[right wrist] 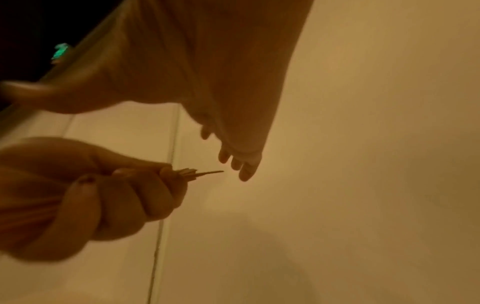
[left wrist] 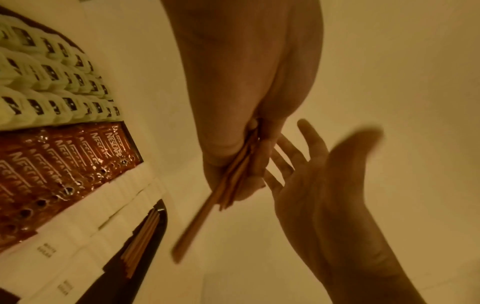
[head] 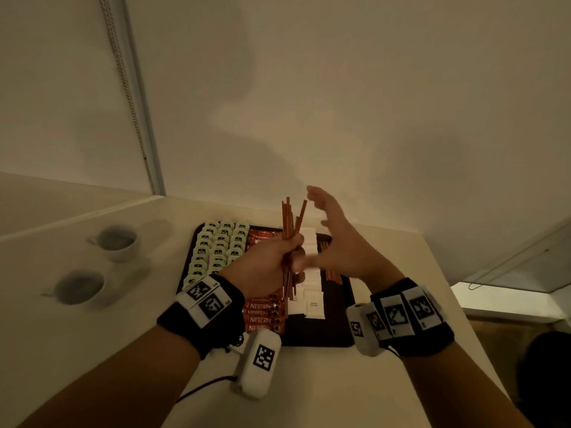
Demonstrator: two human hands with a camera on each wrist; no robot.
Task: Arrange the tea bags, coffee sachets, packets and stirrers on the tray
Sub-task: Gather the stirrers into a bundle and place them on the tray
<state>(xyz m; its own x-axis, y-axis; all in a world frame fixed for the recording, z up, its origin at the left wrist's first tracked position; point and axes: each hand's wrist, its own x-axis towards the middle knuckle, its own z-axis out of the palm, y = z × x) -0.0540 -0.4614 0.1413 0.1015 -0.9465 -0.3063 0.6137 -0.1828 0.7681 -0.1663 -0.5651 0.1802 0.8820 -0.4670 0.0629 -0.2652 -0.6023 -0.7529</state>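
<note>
My left hand (head: 278,257) grips a bundle of brown stirrers (head: 292,223) upright above the black tray (head: 336,316). The same bundle (left wrist: 228,189) shows in the left wrist view, and its tips (right wrist: 197,173) in the right wrist view. My right hand (head: 333,242) is flat with straight fingers, just right of the bundle and holding nothing. On the tray lie rows of pale green tea bags (head: 216,248), red coffee sachets (head: 262,316), white sugar packets (head: 313,304) and more stirrers (head: 332,273) at the right side.
Two white cups (head: 117,242) (head: 82,287) stand on the counter left of the tray. The wall rises just behind the tray. The counter's right edge (head: 448,288) drops off past my right wrist.
</note>
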